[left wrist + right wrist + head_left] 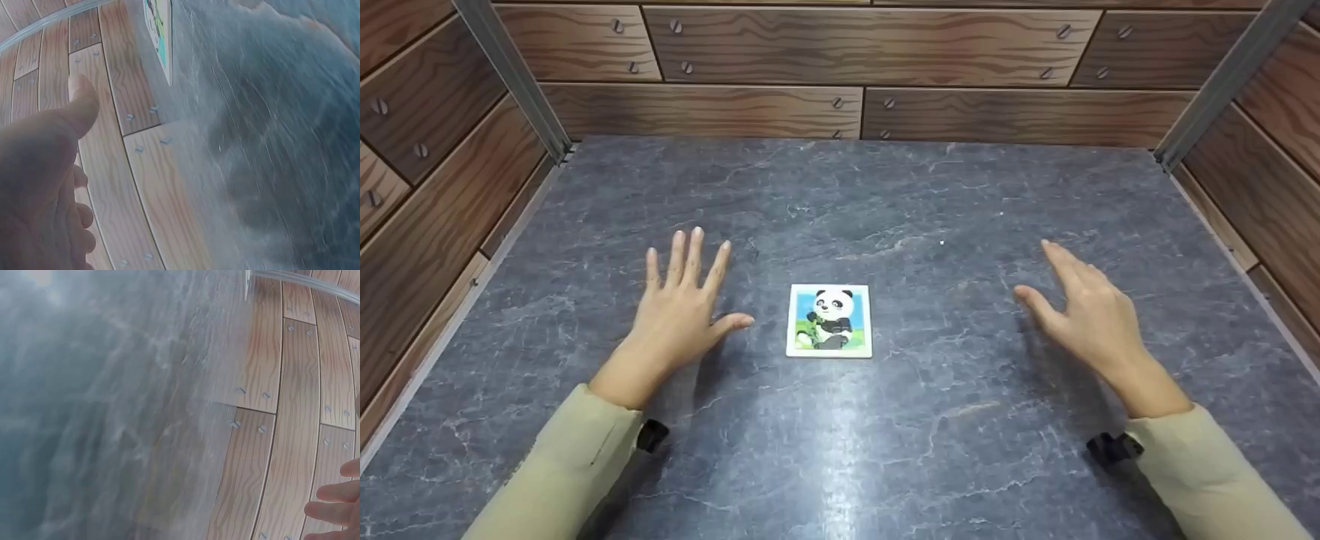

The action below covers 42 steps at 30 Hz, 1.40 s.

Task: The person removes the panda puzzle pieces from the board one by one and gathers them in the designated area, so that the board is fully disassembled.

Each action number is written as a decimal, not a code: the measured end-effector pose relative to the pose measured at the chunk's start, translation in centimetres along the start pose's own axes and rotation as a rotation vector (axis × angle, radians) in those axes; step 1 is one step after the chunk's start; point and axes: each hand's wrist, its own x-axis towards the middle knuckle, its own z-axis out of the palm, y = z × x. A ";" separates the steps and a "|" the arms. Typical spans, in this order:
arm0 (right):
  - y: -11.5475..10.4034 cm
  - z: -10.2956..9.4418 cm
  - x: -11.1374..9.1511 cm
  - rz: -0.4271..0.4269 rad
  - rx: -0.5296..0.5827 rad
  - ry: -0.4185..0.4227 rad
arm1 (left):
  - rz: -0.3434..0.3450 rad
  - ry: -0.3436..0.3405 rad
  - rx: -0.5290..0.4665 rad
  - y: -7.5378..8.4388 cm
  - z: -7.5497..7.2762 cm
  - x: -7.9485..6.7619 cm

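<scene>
A small square panda picture puzzle (829, 321) with a white border lies flat on the grey marbled table (840, 202). To its left is my left hand (679, 315), palm down with fingers spread and thumb pointing toward the puzzle. On the other side, farther off, my right hand (1087, 319) has its fingers extended and thumb apart. Neither hand touches the puzzle or holds anything. The left wrist view catches one edge of the puzzle (163, 42) beyond the left thumb (83, 107). Only some fingertips (332, 512) of the right hand appear in the right wrist view.
Wood-plank patterned walls (780, 45) enclose the table at the back and both sides. Grey metal posts (514, 75) stand at the two back corners. Each sleeve has a black wrist device (652, 435) at the cuff. A tiny white speck (941, 242) lies beyond the puzzle.
</scene>
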 end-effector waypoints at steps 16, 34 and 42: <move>-4.2 2.5 2.0 0.100 0.464 -0.102 | 0.036 -0.266 -0.274 2.1 1.4 2.2; -8.2 6.1 4.8 0.273 0.907 -0.358 | 0.099 -0.492 -0.430 3.3 3.3 4.5; -9.3 8.1 6.2 0.350 0.997 -0.449 | 0.080 -0.560 -0.457 3.4 3.6 5.1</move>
